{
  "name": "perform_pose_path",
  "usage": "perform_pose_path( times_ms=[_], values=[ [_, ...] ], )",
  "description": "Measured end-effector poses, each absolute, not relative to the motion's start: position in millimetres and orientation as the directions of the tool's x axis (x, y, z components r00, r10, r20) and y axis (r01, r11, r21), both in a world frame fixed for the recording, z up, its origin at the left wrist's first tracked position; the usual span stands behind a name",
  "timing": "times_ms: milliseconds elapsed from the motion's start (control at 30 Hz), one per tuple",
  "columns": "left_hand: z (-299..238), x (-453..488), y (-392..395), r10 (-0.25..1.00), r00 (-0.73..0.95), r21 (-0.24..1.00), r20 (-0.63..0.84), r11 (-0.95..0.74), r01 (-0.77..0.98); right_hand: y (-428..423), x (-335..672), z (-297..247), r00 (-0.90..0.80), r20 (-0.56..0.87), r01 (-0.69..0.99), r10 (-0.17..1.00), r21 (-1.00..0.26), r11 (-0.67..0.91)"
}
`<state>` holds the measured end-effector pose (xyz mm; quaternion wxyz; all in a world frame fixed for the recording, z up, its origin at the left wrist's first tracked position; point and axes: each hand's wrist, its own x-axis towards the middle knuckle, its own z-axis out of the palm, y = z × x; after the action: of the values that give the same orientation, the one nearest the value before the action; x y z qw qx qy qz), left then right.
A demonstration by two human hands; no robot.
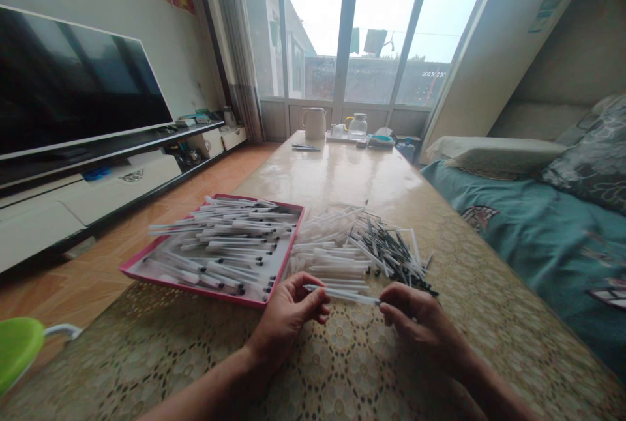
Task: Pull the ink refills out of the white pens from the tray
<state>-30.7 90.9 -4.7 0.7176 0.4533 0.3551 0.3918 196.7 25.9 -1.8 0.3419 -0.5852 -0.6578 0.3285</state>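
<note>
Between my two hands, a white translucent pen (347, 294) is held almost level above the patterned tabletop. My left hand (293, 304) pinches its left end between thumb and fingers. At the other end, the fingertips of my right hand (415, 313) close on the dark tip. Just beyond lie clear pen barrels (327, 258) in loose rows. A pile of black ink refills (388, 248) sits behind my right hand. To the left, a pink-rimmed tray (215, 296) holds many pens (235, 232) with black ends, some sticking out over its left edge.
The long table (337, 173) runs toward the window. At its far end stand a cream kettle (313, 123), a glass jug (358, 126) and a tissue pack (381, 139). A green stool (19, 349) is at the lower left, a sofa (508, 232) along the right.
</note>
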Motion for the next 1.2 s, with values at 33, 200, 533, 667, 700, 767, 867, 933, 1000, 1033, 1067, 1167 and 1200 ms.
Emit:
perform_pose_path(
  times_ms=[33, 200, 533, 667, 700, 767, 867, 933, 1000, 1033, 1067, 1167, 1200],
  values=[
    [-5.4, -30.8, 91.2, 0.885, 0.439, 0.929, -0.155, 0.281, -0.239, 25.8, 196.2, -0.7, -0.073, 0.065, 0.541, 0.995, -0.836, 0.094],
    [-5.9, -30.6, 91.6, 0.886, 0.435, 0.928, -0.161, 0.286, -0.24, 27.4, 194.1, 1.0, -0.097, 0.091, 0.576, 0.991, -0.807, 0.13],
    [-2.5, -30.4, 90.1, 0.889, 0.424, 0.926, -0.175, 0.295, -0.236, 27.4, 197.7, -3.6, -0.11, 0.098, 0.606, 0.989, -0.782, 0.145],
    [-2.6, -29.8, 90.6, 0.889, 0.421, 0.923, -0.179, 0.3, -0.24, 27.4, 197.9, -3.3, -0.125, 0.131, 0.619, 0.984, -0.764, 0.18],
    [-2.8, -29.7, 90.8, 0.888, 0.426, 0.923, -0.176, 0.299, -0.242, 27.3, 197.7, -3.2, -0.124, 0.127, 0.617, 0.984, -0.767, 0.176],
    [-3.4, -29.8, 90.9, 0.885, 0.433, 0.923, -0.169, 0.296, -0.246, 27.2, 197.4, -3.0, -0.117, 0.111, 0.607, 0.987, -0.779, 0.16],
    [-3.5, -30.1, 90.8, 0.886, 0.433, 0.925, -0.164, 0.291, -0.244, 27.3, 197.1, -3.9, -0.125, 0.086, 0.597, 0.988, -0.789, 0.145],
    [-2.9, -30.1, 90.6, 0.887, 0.43, 0.926, -0.167, 0.291, -0.242, 27.4, 197.1, -4.9, -0.136, 0.091, 0.603, 0.987, -0.782, 0.155],
    [-2.1, -29.9, 90.5, 0.886, 0.43, 0.925, -0.172, 0.296, -0.239, 27.2, 196.9, -5.4, -0.124, 0.101, 0.603, 0.987, -0.782, 0.156],
    [-1.7, -29.8, 90.5, 0.887, 0.428, 0.924, -0.175, 0.298, -0.238, 26.9, 196.7, -5.3, -0.119, 0.1, 0.597, 0.988, -0.788, 0.151],
    [-1.4, -29.7, 90.5, 0.887, 0.426, 0.925, -0.177, 0.299, -0.237, 26.7, 196.5, -5.0, -0.116, 0.096, 0.589, 0.989, -0.795, 0.146],
    [-0.9, -29.5, 90.3, 0.891, 0.415, 0.926, -0.182, 0.298, -0.233, 26.3, 195.9, -4.4, -0.119, 0.085, 0.58, 0.989, -0.803, 0.139],
    [-0.9, -29.5, 90.2, 0.891, 0.416, 0.926, -0.181, 0.297, -0.234, 26.3, 195.8, -4.5, -0.121, 0.087, 0.583, 0.989, -0.8, 0.142]
  ],
)
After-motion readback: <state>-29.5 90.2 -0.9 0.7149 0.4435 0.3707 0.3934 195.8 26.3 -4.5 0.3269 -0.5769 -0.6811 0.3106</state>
